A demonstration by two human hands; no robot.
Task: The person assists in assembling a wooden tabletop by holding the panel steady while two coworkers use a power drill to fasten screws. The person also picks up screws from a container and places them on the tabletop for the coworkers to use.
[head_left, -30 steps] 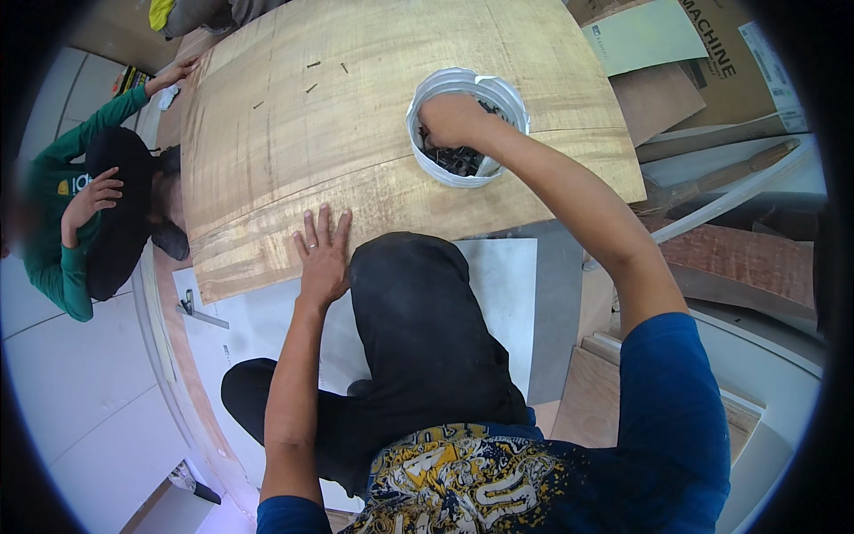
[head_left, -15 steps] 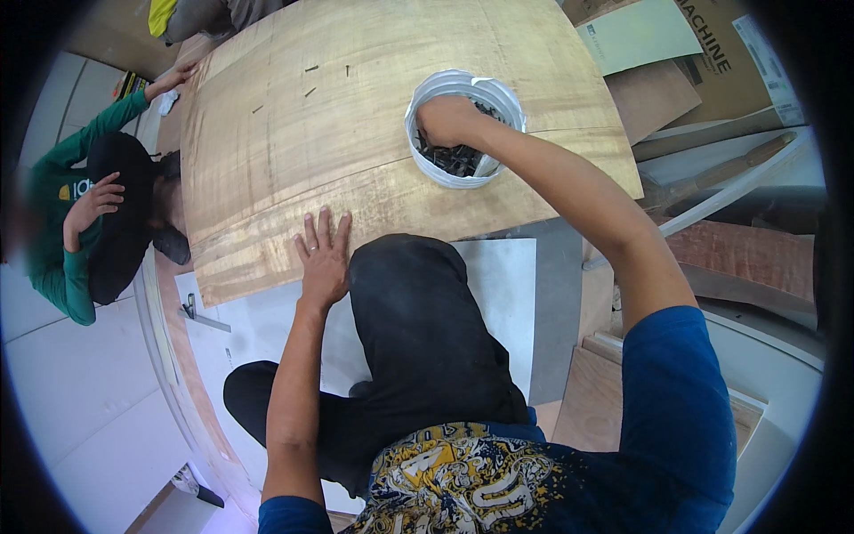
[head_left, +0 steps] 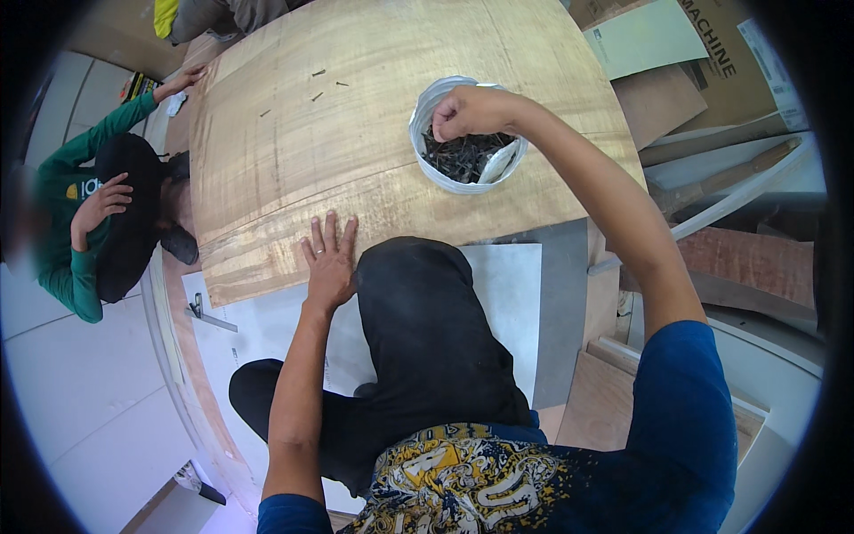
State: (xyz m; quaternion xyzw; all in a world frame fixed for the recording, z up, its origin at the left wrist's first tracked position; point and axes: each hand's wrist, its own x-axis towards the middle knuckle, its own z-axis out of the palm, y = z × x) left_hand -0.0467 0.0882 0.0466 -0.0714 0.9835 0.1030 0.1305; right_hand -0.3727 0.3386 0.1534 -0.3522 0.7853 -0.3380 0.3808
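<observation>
A pale plywood sheet (head_left: 374, 191) lies before me, and a white tub (head_left: 480, 188) stands on it, holding a heap of small dark screws or nails (head_left: 458, 162). My right hand (head_left: 463, 113) is just above the heap, inside the tub's rim, with its fingers pinched together. Whatever is between the fingertips is too hidden to make out. My left hand (head_left: 332, 264) rests flat on the sheet's near edge, fingers spread and a ring on one. Several loose dark fasteners (head_left: 318, 96) lie scattered toward the far left of the sheet.
At the left sits a person in a green sleeve (head_left: 67, 285), one hand on the sheet's corner. Another person's trousers (head_left: 213, 18) show at the far edge. Wood offcuts (head_left: 738, 267) and a cardboard box (head_left: 738, 80) crowd the right. A metal clamp (head_left: 212, 319) lies near left.
My right hand has lifted from deep in the tub to above the heap. One loose fastener on the sheet has turned and shifted slightly. My left hand stays on the edge.
</observation>
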